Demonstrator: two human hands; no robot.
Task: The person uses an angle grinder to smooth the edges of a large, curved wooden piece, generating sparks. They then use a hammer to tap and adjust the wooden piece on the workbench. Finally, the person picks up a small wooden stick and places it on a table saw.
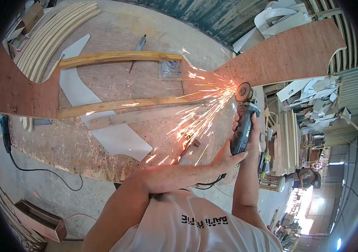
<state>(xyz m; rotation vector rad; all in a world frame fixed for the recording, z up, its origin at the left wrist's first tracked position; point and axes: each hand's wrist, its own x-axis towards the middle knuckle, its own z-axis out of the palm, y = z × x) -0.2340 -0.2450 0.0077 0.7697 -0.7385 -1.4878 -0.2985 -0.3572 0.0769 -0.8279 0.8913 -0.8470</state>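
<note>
I hold a black angle grinder (241, 132) upright on the right side of the bench, with both hands closed round its body. My left hand (228, 157) grips the near end, and my right hand (252, 136) wraps the body farther up, close to the gear head. The round grinder disc (243, 91) is at the near edge of a reddish plywood panel (280, 56). Bright orange sparks (200, 113) stream from there to the left and toward me. The exact contact point is lost in the glare.
Two curved wooden rails (124, 59) join the panel to another plywood piece (23, 90) on the left. A white template (82, 90) lies beneath them on the workbench (116, 17). A corded tool (5, 130) hangs at the left edge. Stacked wood strips (288, 143) and another person (307, 176) are at right.
</note>
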